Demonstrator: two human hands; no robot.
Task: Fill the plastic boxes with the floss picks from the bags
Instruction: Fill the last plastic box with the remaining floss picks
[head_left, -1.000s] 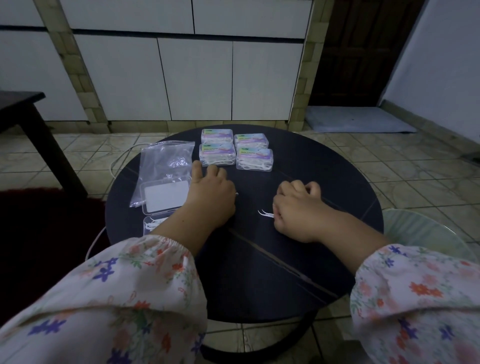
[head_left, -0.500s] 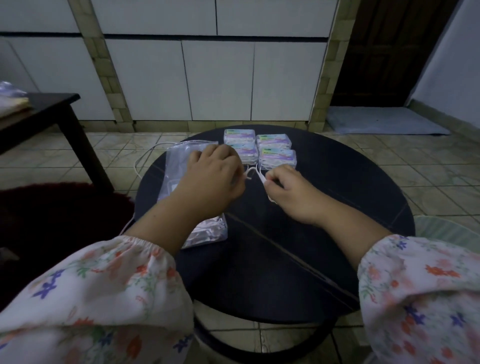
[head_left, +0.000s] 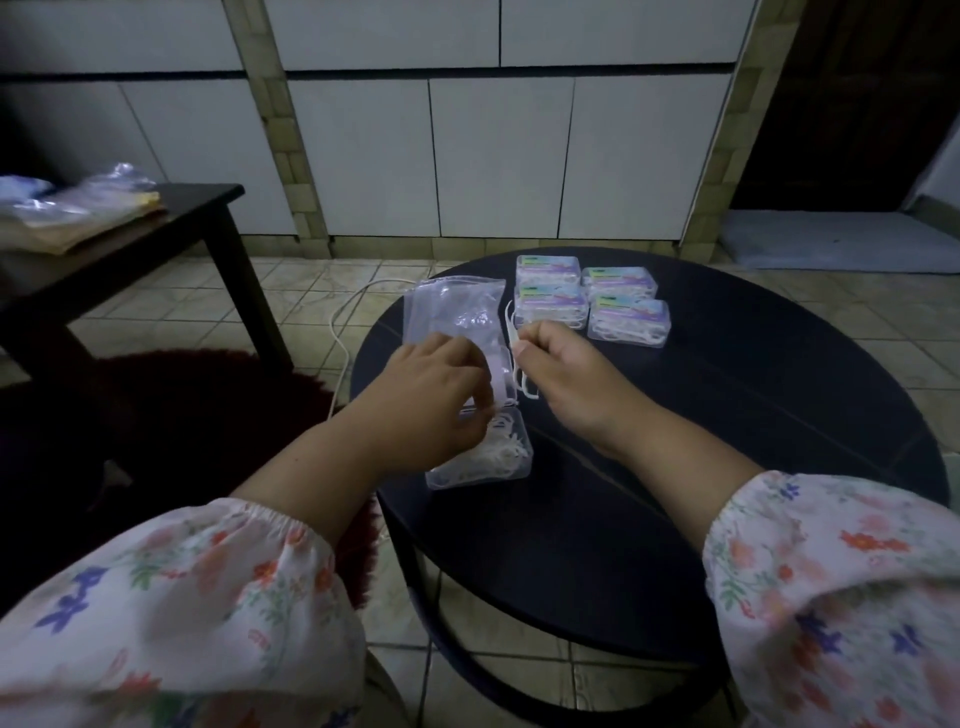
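Right hand (head_left: 566, 374) pinches floss picks (head_left: 519, 364) | left hand (head_left: 436, 389) curled over open box (head_left: 488, 457), grip unclear | picks light, stiff; best held by handles.

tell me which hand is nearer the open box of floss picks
Left. The left hand hovers right over the open box, partly covering it. The right hand is off to its right, pinching floss picks.

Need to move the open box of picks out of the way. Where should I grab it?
Take the open box by its two long side walls, from above at the near-right end. The left hand covers its far-left part, and the low clear walls are free there.
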